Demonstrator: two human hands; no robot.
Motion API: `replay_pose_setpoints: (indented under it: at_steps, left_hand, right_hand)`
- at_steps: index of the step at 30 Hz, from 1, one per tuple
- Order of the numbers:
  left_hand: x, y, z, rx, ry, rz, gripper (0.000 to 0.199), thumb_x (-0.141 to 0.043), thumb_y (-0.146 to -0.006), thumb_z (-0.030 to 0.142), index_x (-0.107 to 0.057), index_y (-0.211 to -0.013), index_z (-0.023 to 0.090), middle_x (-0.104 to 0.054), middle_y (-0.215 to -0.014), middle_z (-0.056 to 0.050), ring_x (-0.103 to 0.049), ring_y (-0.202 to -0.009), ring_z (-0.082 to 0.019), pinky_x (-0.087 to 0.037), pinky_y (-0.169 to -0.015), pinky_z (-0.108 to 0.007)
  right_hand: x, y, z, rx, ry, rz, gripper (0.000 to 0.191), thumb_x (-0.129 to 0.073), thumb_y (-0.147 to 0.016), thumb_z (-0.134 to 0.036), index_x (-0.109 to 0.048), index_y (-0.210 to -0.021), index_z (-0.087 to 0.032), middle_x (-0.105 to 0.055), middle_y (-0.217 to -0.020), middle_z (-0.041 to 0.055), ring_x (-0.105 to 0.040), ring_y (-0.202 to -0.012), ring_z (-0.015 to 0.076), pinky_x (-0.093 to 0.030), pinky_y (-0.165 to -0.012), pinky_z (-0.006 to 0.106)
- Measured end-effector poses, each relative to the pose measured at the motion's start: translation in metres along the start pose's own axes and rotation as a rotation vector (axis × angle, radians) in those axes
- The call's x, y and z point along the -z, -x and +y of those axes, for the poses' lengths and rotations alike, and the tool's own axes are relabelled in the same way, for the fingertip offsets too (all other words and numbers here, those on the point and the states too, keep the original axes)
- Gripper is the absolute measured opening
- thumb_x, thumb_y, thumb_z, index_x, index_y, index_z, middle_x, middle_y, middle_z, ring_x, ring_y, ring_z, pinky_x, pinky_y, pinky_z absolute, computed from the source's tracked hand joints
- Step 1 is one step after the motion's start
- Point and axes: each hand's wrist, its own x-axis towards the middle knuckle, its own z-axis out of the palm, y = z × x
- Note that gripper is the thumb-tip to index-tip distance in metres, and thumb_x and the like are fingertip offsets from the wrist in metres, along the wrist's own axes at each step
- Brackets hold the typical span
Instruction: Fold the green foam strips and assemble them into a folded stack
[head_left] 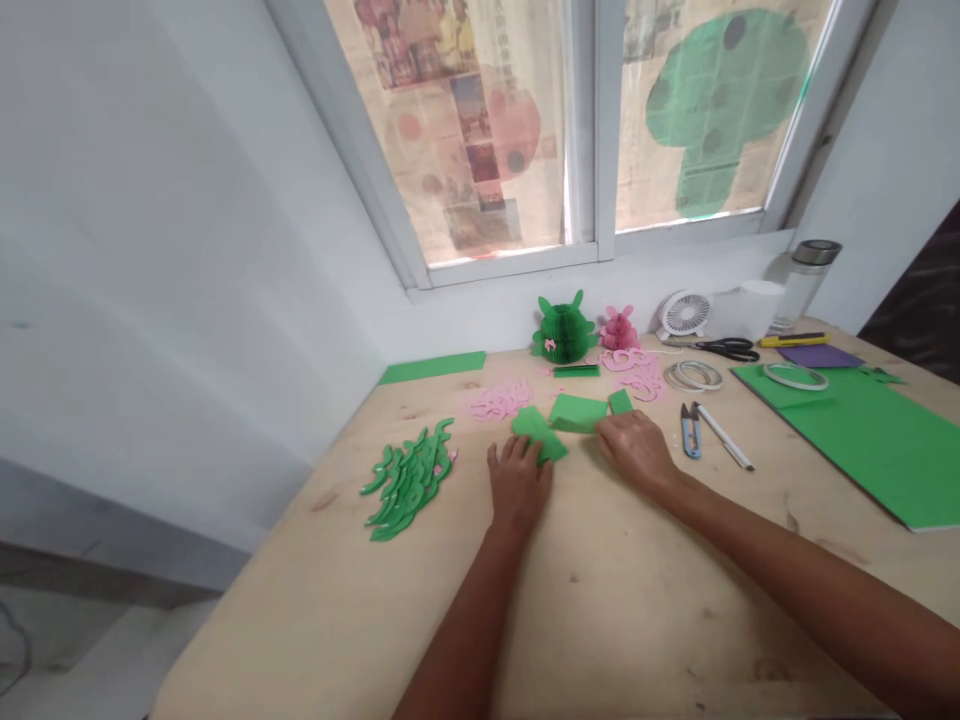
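Note:
My left hand (520, 482) lies on the table with its fingers stretched over a folded green paper piece (537, 428), pressing its lower part. My right hand (637, 448) has its fingers curled together at the corner of a second green paper piece (577, 412). Just beyond its knuckles a small green paper strip (620, 402) sticks up; its lower end is hidden by the hand. To the left is a heap of curved green paper cutouts (411, 482). Pink paper cutouts (502, 399) lie scattered behind my left hand.
Along the wall stand a green honeycomb paper figure (566, 333), a pink one (619, 328), a small fan (684, 314) and a bottle (806, 285). Scissors (724, 347), tape rolls (694, 376), thread snips (691, 432), a pen (724, 437) and green sheets (877, 440) lie at right.

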Motion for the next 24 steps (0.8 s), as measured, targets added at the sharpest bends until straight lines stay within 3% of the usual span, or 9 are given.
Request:
replay_pose_setpoints:
  at_steps: [3,7,11,15,18,24]
  left_hand:
    - [0.001,-0.001,0.0,-0.008,0.026,0.005,0.028,-0.051,-0.077,0.022,-0.06,-0.104,0.022,-0.06,-0.116,-0.008,-0.047,-0.115,-0.026,-0.021,-0.103,-0.051]
    - [0.007,-0.003,0.003,-0.048,0.113,0.007,0.037,-0.047,-0.073,0.01,-0.061,-0.105,0.022,-0.061,-0.115,-0.006,-0.047,-0.116,-0.024,-0.027,-0.103,-0.047]
    - [0.022,-0.001,0.014,-0.108,0.336,-0.087,0.046,-0.044,-0.068,0.003,-0.062,-0.106,0.022,-0.064,-0.112,-0.003,-0.054,-0.108,-0.018,-0.04,-0.097,-0.036]
    - [0.039,0.009,0.028,-0.151,0.523,-0.241,0.031,-0.051,-0.078,0.02,-0.062,-0.107,0.023,-0.066,-0.108,-0.002,-0.059,-0.102,-0.017,-0.046,-0.09,-0.034]
    - [0.043,0.019,0.035,-0.165,0.52,-0.272,0.029,-0.057,-0.077,0.027,-0.063,-0.105,0.021,-0.067,-0.106,-0.004,-0.06,-0.1,-0.018,-0.047,-0.089,-0.034]
    - [0.035,0.031,0.038,-0.11,0.441,-0.269,0.024,-0.055,-0.077,0.02,-0.064,-0.099,0.022,-0.07,-0.098,-0.001,-0.063,-0.093,-0.018,-0.048,-0.087,-0.034]
  right_hand:
    - [0.006,0.033,-0.001,0.218,-0.053,0.107,0.024,-0.044,-0.084,-0.01,-0.057,-0.065,-0.016,-0.059,-0.062,0.0036,-0.051,-0.065,0.0157,-0.033,-0.073,0.03]
    - [0.011,0.067,-0.002,0.353,-0.104,0.127,0.026,-0.039,-0.086,-0.004,-0.057,-0.07,-0.016,-0.061,-0.071,0.0048,-0.051,-0.07,0.0153,-0.034,-0.08,0.032]
    - [0.014,0.078,-0.004,0.347,-0.165,0.087,0.028,-0.037,-0.087,-0.005,-0.056,-0.071,-0.017,-0.062,-0.076,0.0053,-0.054,-0.076,0.0157,-0.035,-0.084,0.033]
    - [0.012,0.075,-0.003,0.31,-0.247,0.055,0.027,-0.035,-0.089,-0.008,-0.056,-0.073,-0.017,-0.062,-0.076,0.005,-0.054,-0.078,0.0155,-0.034,-0.086,0.033]
    - [0.009,0.073,-0.003,0.304,-0.267,0.018,0.026,-0.036,-0.089,-0.011,-0.055,-0.072,-0.017,-0.061,-0.073,0.0045,-0.053,-0.073,0.0153,-0.034,-0.082,0.032]
    - [0.009,0.071,-0.001,0.244,-0.325,-0.062,0.026,-0.037,-0.089,-0.016,-0.055,-0.07,-0.016,-0.058,-0.064,0.0027,-0.05,-0.063,0.0141,-0.032,-0.073,0.028]
